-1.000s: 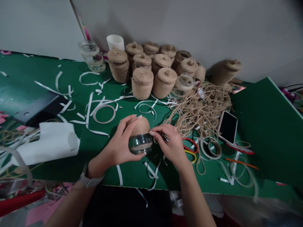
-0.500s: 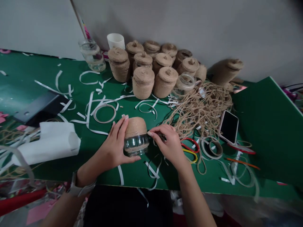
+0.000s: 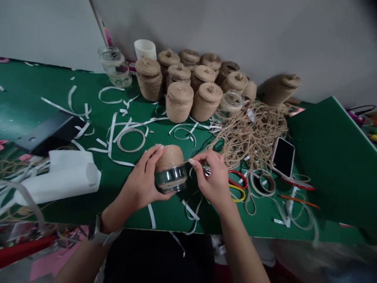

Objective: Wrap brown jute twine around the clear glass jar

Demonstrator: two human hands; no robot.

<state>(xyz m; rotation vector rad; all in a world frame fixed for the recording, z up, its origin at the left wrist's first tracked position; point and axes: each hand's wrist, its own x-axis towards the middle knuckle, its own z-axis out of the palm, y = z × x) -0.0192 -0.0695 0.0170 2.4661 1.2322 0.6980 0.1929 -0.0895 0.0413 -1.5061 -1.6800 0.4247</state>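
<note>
My left hand (image 3: 141, 182) is wrapped round a glass jar (image 3: 171, 169) that lies on its side near the front of the green table (image 3: 44, 90). The jar's far half is wound with jute twine and its near half is bare glass. Just right of the jar, my right hand (image 3: 210, 179) pinches the twine strand that leads onto it. A loose tangle of jute twine (image 3: 250, 135) lies behind my right hand.
Several twine-covered jars (image 3: 179, 100) stand along the wall, with bare glass jars (image 3: 115, 70) and stacked white cups (image 3: 145, 49). A phone (image 3: 283, 157), scissors with red and yellow handles (image 3: 237, 186), tape rings, white paper strips and a white roll (image 3: 64, 179) litter the table.
My left hand has shifted its grip and turned the jar slightly. My right hand has lifted a little with the twine, staying beside the jar.
</note>
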